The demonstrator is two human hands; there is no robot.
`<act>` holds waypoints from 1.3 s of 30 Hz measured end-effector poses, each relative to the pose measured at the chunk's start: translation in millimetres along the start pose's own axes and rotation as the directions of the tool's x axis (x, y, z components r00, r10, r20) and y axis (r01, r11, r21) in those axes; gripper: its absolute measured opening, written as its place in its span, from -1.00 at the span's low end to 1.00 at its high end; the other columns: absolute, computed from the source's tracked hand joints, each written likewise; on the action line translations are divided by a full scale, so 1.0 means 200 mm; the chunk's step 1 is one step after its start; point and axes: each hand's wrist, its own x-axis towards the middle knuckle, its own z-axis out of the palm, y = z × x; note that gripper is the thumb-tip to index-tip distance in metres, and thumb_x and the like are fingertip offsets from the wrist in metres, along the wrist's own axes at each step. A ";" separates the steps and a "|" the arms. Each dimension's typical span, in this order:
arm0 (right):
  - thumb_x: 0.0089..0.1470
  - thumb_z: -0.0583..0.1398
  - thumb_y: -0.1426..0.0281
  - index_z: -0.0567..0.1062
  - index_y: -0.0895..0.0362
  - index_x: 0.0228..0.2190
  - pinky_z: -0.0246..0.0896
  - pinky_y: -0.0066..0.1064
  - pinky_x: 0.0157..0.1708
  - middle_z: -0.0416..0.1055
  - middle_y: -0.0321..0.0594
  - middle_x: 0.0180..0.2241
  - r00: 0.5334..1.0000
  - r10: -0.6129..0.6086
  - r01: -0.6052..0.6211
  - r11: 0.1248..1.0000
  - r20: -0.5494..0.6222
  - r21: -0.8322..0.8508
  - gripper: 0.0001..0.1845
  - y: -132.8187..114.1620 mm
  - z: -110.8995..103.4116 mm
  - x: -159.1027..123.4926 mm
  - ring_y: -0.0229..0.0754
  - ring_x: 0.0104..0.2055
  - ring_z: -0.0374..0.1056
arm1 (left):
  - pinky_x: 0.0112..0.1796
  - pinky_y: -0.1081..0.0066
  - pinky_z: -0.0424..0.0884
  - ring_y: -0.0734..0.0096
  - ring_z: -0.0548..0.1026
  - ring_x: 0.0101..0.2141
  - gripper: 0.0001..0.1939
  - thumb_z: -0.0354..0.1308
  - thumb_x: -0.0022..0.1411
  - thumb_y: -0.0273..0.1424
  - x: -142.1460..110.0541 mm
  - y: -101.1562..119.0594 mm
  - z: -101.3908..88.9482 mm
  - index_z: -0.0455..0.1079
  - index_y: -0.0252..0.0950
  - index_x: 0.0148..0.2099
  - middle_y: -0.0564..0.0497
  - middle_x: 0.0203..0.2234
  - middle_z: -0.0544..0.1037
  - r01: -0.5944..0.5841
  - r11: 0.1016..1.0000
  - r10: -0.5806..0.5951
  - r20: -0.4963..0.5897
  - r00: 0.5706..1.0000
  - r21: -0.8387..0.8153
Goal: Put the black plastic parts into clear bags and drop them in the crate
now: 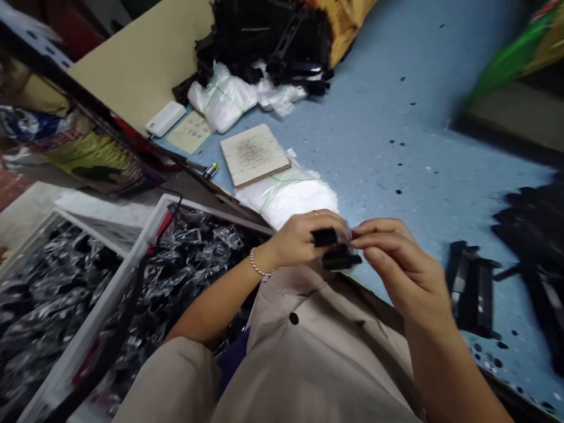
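My left hand (302, 238), with a beaded bracelet at the wrist, is closed around a small black plastic part (337, 258) above my lap. The part is blurred, and a bit of clear film (342, 230) seems to be around it. From the other side my right hand (403, 267) reaches in with its fingers pinched together at the film's edge. What exactly sits between those fingertips is too blurred to make out. Right of that hand, a similar black plastic part (472, 288) lies on the blue table (374, 158).
Plastic crates (94, 317) full of black parts in clear bags stand at lower left. White bundled bags (299, 197) lie under a marked board (254, 154). More black parts pile up at the back (268, 35) and right (537, 235). Small black discs (399, 191) dot the table.
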 end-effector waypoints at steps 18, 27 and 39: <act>-0.10 0.35 0.15 0.55 0.11 -0.26 0.36 -0.54 -0.30 0.44 -0.12 -0.25 0.670 0.737 -0.736 0.642 0.092 0.217 -0.62 0.30 0.21 -0.12 -0.27 -0.30 0.39 | 0.00 0.25 0.45 0.48 0.46 -0.09 -0.53 0.01 0.25 -0.17 -1.49 -0.47 0.23 0.29 -0.38 0.09 -0.09 -0.10 0.47 0.733 0.044 -0.987 0.145 -0.074 0.679; -0.12 0.36 0.16 0.55 0.11 -0.24 0.35 -0.57 -0.28 0.45 -0.13 -0.26 0.635 0.760 -0.768 0.602 0.141 0.218 -0.61 0.34 0.25 -0.13 -0.25 -0.29 0.41 | -0.01 0.25 0.45 0.47 0.45 -0.09 -0.51 -0.01 0.26 -0.15 -1.76 -0.58 -0.08 0.26 -0.37 0.11 -0.09 -0.10 0.45 0.681 -0.100 -0.993 -0.027 -0.117 0.726; -0.02 0.29 0.09 0.52 0.19 -0.26 0.36 -0.49 -0.26 0.45 -0.14 -0.32 0.675 0.703 -0.737 0.628 0.225 0.249 -0.57 0.28 0.32 -0.12 -0.27 -0.31 0.38 | 0.05 0.33 0.34 0.36 0.45 -0.03 -0.48 -0.28 0.20 -0.62 -1.84 -0.49 0.17 0.38 -0.37 0.07 -0.20 0.00 0.45 0.648 -0.086 -0.978 -0.188 0.090 0.757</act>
